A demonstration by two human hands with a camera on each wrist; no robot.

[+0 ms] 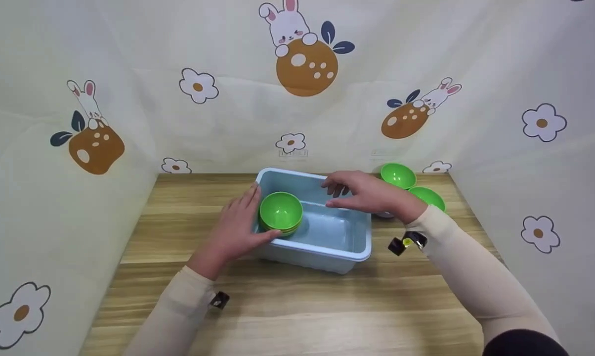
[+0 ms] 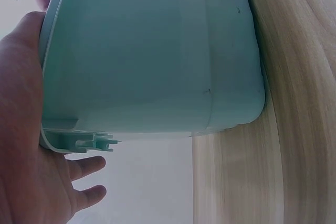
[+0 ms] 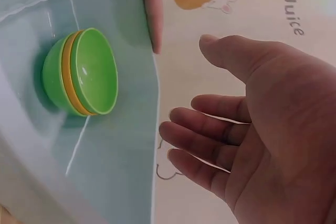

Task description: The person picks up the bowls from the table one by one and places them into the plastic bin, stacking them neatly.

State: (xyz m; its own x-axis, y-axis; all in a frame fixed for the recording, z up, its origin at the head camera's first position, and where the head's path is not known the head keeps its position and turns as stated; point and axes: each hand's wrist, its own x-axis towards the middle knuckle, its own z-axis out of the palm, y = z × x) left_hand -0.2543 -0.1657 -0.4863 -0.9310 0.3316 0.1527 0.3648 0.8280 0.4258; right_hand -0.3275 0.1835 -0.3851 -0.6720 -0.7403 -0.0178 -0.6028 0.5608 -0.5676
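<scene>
A light blue plastic bin [image 1: 322,249] stands on the wooden table. In its left end sits a stack of nested bowls [image 1: 281,211]; the right wrist view shows green bowls with a yellow bowl [image 3: 68,72] between them. My left hand [image 1: 235,227] rests along the bin's left rim, thumb over the front rim and fingers stretched out. From the left wrist view, this hand [image 2: 26,108] lies against the rim beside a moulded corner clip. Above the bin's right side hovers my right hand [image 1: 366,193], its fingers loosely bent and holding nothing.
Two more green bowls [image 1: 399,175] [image 1: 428,198] stand on the table right of the bin, partly behind my right hand and wrist. A pale rim shows below that hand. A cloth backdrop [image 1: 218,128] with rabbits and flowers encloses the table [image 1: 287,316].
</scene>
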